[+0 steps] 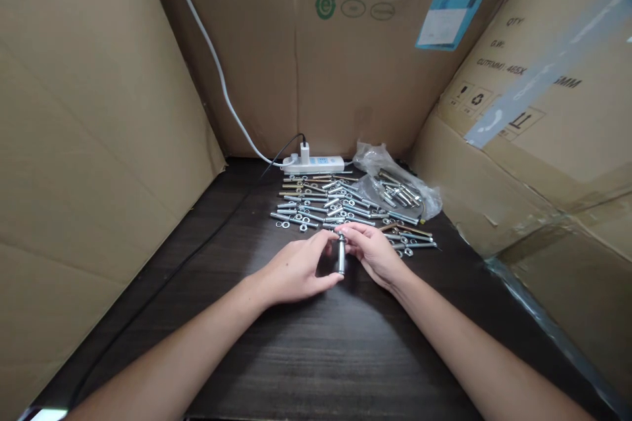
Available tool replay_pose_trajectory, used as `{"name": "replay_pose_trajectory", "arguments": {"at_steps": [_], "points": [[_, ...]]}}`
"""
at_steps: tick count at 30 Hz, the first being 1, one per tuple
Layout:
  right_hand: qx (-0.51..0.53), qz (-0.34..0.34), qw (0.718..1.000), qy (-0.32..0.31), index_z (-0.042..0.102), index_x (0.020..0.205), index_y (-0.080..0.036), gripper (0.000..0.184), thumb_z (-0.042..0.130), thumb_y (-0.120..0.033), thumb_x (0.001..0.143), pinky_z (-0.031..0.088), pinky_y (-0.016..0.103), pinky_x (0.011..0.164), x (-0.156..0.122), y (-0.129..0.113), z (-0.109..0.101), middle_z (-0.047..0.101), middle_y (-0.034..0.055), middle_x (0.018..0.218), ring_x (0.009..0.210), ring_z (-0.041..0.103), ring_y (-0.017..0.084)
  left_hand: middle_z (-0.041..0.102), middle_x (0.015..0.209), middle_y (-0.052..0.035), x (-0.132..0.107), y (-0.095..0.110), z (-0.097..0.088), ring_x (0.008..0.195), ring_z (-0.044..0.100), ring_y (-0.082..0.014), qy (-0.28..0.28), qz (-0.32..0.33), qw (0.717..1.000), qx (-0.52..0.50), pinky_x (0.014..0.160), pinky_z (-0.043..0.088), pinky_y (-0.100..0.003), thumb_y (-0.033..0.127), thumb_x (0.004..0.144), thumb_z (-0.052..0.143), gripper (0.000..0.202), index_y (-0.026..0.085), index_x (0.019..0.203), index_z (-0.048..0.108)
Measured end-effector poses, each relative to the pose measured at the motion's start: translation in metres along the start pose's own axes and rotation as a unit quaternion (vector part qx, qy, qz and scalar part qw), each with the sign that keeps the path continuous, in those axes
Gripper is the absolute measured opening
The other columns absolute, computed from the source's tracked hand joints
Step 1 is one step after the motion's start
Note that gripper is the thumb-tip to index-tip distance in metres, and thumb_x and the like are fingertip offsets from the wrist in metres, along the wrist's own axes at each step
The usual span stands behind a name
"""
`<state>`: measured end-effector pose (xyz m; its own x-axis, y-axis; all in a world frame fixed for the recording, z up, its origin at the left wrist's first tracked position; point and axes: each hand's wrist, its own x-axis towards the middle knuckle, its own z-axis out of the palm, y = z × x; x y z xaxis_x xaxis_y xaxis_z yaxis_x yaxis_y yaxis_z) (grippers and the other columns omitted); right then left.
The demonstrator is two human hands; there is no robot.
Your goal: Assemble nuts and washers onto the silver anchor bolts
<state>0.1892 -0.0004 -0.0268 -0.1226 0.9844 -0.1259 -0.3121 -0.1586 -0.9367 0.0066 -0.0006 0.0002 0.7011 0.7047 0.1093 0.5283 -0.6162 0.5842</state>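
Note:
A silvery expansion bolt (341, 256) stands nearly upright between my hands, above the dark tabletop. My left hand (301, 266) is closed on it, its thumb at the lower end and its fingers near the top. At the upper end, the fingertips of my right hand (368, 247) pinch the bolt; a washer or nut seems to sit there, partly covered by the fingers. Just beyond my hands lie several loose metal bolts and sleeves (320, 209), some silver and some brass-coloured, with nuts (303, 227) and washers scattered among them.
A clear plastic bag (429, 200) holding more metal parts lies at the back right. Behind the loose hardware is a white power strip (320, 163) with a plugged-in adapter. A black cable (197, 248) crosses the table's left side. Cardboard walls (257, 66) enclose the back and sides.

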Motion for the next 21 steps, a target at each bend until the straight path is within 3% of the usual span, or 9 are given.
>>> {"name": "replay_pose_trajectory", "arguments": {"at_steps": [8,14,21], "points": [[-0.024,-0.001,0.999,-0.026,0.067,0.080,-0.016,0.021,0.072,-0.034,0.071,0.042,0.023,0.061,-0.0018,0.0004,0.0018,0.062,0.0007,0.077,0.063,0.052,0.009,0.056,0.100,-0.0038,0.0003,-0.0014,0.0010,0.086,0.059,-0.0221,0.018,-0.012,1.000,-0.019,0.073,0.047,-0.033,0.036,0.069,0.067,0.067,0.024,0.125,0.032],[-0.031,0.005,0.998,-0.049,0.060,0.091,-0.020,0.026,0.072,-0.031,0.071,0.042,0.022,0.060,-0.0025,0.0037,0.0002,0.059,-0.0021,0.075,0.061,0.051,0.008,0.050,0.107,-0.0049,-0.0001,-0.0011,0.0019,0.090,0.057,-0.0237,-0.001,0.012,1.000,-0.006,0.077,0.048,-0.036,0.034,0.066,0.068,0.062,0.025,0.120,0.037],[-0.082,-0.006,0.993,-0.090,0.063,0.092,-0.018,0.025,0.068,-0.034,0.074,0.043,0.024,0.063,-0.0009,0.0055,-0.0016,0.061,0.0005,0.080,0.062,0.052,0.009,0.042,0.106,-0.0047,-0.0007,-0.0069,0.0073,0.091,0.055,-0.0229,-0.004,0.024,0.999,-0.031,0.081,0.048,-0.039,0.031,0.064,0.067,0.069,0.025,0.124,0.033]]}}
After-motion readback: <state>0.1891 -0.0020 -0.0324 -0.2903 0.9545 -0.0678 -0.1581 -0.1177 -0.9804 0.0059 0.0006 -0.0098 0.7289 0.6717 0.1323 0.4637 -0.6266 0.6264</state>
